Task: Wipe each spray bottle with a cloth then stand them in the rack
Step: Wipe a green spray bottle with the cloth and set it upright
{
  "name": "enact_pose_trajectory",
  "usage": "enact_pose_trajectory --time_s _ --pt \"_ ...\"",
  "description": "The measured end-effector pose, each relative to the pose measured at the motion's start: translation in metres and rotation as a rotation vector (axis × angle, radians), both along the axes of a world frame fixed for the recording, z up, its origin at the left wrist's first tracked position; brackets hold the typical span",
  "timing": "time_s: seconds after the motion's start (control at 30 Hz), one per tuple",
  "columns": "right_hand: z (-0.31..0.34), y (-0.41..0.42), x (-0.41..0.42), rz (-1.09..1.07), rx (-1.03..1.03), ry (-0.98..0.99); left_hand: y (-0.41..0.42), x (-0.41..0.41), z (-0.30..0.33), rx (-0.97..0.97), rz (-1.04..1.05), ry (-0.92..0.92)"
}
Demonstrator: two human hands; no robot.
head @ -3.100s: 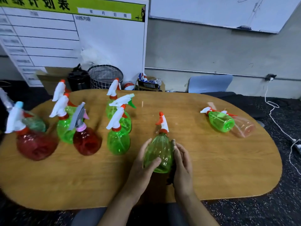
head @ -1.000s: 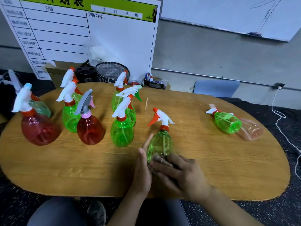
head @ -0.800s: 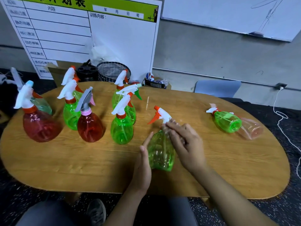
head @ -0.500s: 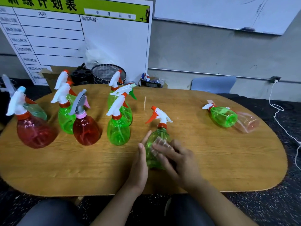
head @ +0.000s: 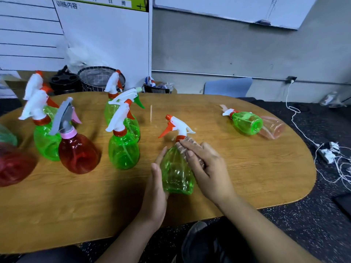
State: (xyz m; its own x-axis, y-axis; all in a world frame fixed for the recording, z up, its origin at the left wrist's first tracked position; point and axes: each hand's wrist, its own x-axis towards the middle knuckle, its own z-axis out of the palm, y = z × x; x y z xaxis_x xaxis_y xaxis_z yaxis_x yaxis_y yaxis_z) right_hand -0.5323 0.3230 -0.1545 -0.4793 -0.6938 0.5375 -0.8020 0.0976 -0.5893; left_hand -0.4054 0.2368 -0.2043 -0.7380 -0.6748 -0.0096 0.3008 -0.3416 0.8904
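While left hand braces ribbed translucent green bottle flat-fingered, right hand presses crumpled cloth onto tapered shoulder.

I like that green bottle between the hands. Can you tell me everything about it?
The green bottle is see-through plastic with ribs, an orange collar and a white sprayer with an orange trigger. It stands on the wooden table. The left hand touches its side; the right hand presses a cloth against its neck.

1. Table: wood grain, smooth, matt.
2. Bottle: clear green plastic, glossy, ribbed.
3. Its sprayer: opaque white and orange plastic.
4. Red bottle: same glossy plastic.
5. Basket: wire mesh.
6. Floor: dark, speckled, rough.
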Motion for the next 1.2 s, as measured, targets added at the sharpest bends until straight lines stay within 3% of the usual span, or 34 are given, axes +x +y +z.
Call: enact_pose_trajectory --time_s 0.2,0.27,0.37,0.47,0.53,0.63,0.87,1.03,1.2 --pt "-0.022 0.034 0.026 0.22 0.064 0.432 -0.002 0.001 0.003 0.003 0.008 0.028" --pt "-0.025 0.036 0.028 0.21 0.044 0.456 -0.002 0.002 0.003 -0.019 -0.009 0.045" --pt "-0.02 0.033 0.033 0.039 -0.078 0.139 -0.002 0.002 0.002 -0.081 -0.021 0.046" --pt "-0.025 0.017 0.037 -0.17 -0.29 -0.461 -0.005 0.001 0.0 -0.081 0.032 0.034" --pt "-0.034 0.003 0.041 -0.188 -0.369 -0.825 -0.006 0.001 0.002 -0.039 0.007 0.048" --pt "-0.039 -0.005 0.048 -0.183 -0.417 -0.974 -0.009 0.003 0.001 0.009 -0.046 0.066" --pt "-0.035 0.002 0.051 -0.186 -0.313 -0.68 -0.012 0.009 -0.002 -0.069 -0.039 0.045" --pt "-0.003 -0.001 0.023 -0.133 -0.189 -0.202 -0.012 0.008 -0.006 -0.162 0.023 0.0" --pt "0.015 -0.017 0.006 -0.128 0.095 0.106 -0.013 0.007 -0.009 -0.183 0.01 0.013"
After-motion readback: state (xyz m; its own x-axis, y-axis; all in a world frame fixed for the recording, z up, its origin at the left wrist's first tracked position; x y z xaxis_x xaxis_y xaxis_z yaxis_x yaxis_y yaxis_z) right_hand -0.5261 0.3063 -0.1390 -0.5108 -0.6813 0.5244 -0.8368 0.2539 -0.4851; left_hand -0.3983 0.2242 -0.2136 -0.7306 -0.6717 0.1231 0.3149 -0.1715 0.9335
